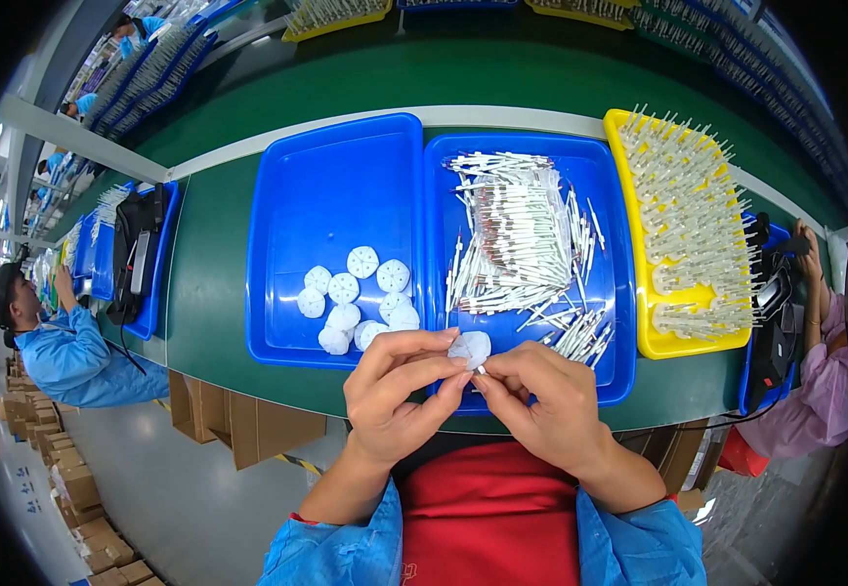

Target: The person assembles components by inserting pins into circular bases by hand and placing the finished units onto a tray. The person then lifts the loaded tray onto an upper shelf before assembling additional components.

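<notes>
With left hand (395,396), clamping firmly onto a rounded white piece (471,346); with right hand (551,402), pinching a small white tip (481,370) at its lower edge. Holding both at the near side of the right blue tray (623,317), facing many slim white sticks (524,227).

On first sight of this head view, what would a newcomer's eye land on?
Likely the yellow tray at the right, bristling with thin pale rods. Next, the blue tray in the middle, heaped with white sticks. At its near edge, the left hand pinches a white piece, the right hand close against it.
</notes>
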{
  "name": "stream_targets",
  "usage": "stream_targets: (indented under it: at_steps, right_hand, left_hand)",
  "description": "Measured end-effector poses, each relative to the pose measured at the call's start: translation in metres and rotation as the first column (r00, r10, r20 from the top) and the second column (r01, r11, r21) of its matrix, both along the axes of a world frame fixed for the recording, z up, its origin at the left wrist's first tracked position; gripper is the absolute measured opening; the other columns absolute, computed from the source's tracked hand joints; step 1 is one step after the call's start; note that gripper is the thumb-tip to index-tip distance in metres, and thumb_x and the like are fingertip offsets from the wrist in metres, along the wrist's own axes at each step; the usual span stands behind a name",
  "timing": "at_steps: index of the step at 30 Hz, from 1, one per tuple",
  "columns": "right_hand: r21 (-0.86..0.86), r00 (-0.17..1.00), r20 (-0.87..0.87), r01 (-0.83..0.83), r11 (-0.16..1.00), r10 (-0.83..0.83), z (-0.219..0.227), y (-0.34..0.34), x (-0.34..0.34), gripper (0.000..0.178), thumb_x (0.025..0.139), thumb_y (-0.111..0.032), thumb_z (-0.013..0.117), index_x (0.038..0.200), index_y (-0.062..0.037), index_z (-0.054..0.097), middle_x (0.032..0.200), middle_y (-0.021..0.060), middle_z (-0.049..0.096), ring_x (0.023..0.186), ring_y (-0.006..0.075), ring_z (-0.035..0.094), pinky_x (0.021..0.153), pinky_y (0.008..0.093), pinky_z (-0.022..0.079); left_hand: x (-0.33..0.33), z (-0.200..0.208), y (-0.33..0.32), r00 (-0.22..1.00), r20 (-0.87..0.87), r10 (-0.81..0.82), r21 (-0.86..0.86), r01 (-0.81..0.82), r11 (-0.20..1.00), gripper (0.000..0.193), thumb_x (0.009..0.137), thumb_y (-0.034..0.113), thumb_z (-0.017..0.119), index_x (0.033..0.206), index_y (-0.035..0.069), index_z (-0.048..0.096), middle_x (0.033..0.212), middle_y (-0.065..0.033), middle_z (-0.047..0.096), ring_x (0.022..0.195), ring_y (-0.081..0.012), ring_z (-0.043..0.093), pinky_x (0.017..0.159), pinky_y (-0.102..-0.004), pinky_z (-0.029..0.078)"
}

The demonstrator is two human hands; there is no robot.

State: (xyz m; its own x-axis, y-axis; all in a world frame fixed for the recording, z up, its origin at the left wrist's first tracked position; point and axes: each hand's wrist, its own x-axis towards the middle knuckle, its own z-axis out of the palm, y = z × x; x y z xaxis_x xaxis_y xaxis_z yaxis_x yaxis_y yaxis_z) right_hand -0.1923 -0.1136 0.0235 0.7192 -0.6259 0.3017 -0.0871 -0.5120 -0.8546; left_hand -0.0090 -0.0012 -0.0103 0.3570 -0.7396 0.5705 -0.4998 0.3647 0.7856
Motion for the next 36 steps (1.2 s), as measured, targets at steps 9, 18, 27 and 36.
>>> stream_targets:
  at_steps: [9, 18, 27, 36]
  right_hand:
    - [-0.012, 1.0, 0.005, -0.004, 1.0, 0.004, 0.0, 0.001, 0.0, 0.02, 0.096, 0.0, 0.088, 0.112, -0.0015, 0.077, 0.092, 0.0116, 0.075, 0.069, 0.0242, 0.073, 0.058, 0.0357, 0.056]
    - [-0.043, 1.0, -0.015, -0.023, 0.999, 0.022, -0.002, 0.002, 0.0, 0.02, 0.094, 0.0, 0.088, 0.111, -0.0011, 0.077, 0.094, 0.0117, 0.076, 0.071, 0.027, 0.075, 0.06, 0.037, 0.057]
    - [0.059, 0.998, -0.042, -0.036, 0.998, 0.039, -0.002, -0.005, 0.001, 0.019, 0.097, -0.004, 0.087, 0.112, -0.0011, 0.077, 0.093, 0.0123, 0.075, 0.071, 0.0283, 0.074, 0.06, 0.039, 0.056]
    - [-0.413, 0.921, -0.354, -0.001, 0.911, -0.159, -0.02, -0.032, 0.007, 0.028, 0.089, -0.009, 0.085, 0.117, -0.0084, 0.079, 0.111, 0.0077, 0.068, 0.11, 0.0322, 0.063, 0.093, 0.0463, 0.05]
  left_hand:
    - [0.001, 0.007, -0.001, 1.0, -0.004, 0.026, 0.057, -0.025, 0.998, 0.037, 0.084, -0.006, 0.093, 0.12, 0.001, 0.086, 0.129, -0.0202, 0.075, 0.115, -0.0308, 0.081, 0.096, -0.0383, 0.068]
    - [0.007, 0.019, -0.004, 0.986, 0.161, -0.047, 0.111, 0.03, 0.993, 0.034, 0.085, -0.001, 0.088, 0.119, 0.003, 0.087, 0.131, -0.0208, 0.075, 0.117, -0.0331, 0.078, 0.097, -0.0406, 0.066]
    - [0.008, 0.005, 0.0, 0.998, 0.063, 0.003, 0.073, -0.008, 0.997, 0.029, 0.087, -0.003, 0.091, 0.114, -0.001, 0.082, 0.122, -0.0177, 0.078, 0.116, -0.0331, 0.077, 0.097, -0.0393, 0.063]
    - [0.007, 0.001, 0.005, 0.948, -0.306, 0.091, 0.234, -0.018, 0.972, 0.021, 0.109, -0.001, 0.074, 0.13, -0.004, 0.069, 0.119, -0.0131, 0.076, 0.103, -0.0146, 0.072, 0.087, -0.0277, 0.057]
